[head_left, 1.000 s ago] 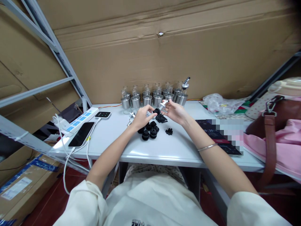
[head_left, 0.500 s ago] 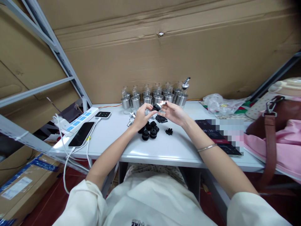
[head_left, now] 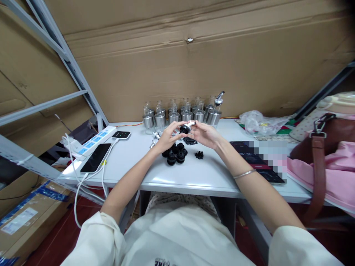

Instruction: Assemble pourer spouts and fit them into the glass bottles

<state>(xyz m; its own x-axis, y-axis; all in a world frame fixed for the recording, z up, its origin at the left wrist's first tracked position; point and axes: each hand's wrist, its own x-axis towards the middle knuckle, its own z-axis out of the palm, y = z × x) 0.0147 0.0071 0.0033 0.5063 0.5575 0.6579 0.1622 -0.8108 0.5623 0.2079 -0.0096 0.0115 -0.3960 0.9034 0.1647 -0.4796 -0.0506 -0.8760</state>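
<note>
Between my two hands, over the table, is a bottle pourer point(head_left: 185, 128) with a black ribbed stopper and a silvery spout. My left hand point(head_left: 168, 137) has its fingers closed about the black stopper end. The fingers of my right hand point(head_left: 204, 133) pinch the spout end. Below them lies a pile of black stoppers point(head_left: 175, 154), with a small cluster of tiny black caps point(head_left: 199, 154) to its right. Dark flat pieces point(head_left: 190, 140) lie under the hands, and silvery spouts point(head_left: 155, 139) lie beside my left fingers, partly hidden.
Several steel-clad glass bottles point(head_left: 173, 117) stand in rows behind; one at the right bears a fitted pourer point(head_left: 219, 98). Left are a phone point(head_left: 96, 158), a power strip point(head_left: 97, 139) and cables. A tablet point(head_left: 256, 162), a plastic bag point(head_left: 256, 122) and a brown-strapped bag point(head_left: 317, 159) lie right.
My left fingers have shifted on the pourer and opened a little around its black stopper, which now shows more. The pourer has turned slightly. Everything on the table stays put.
</note>
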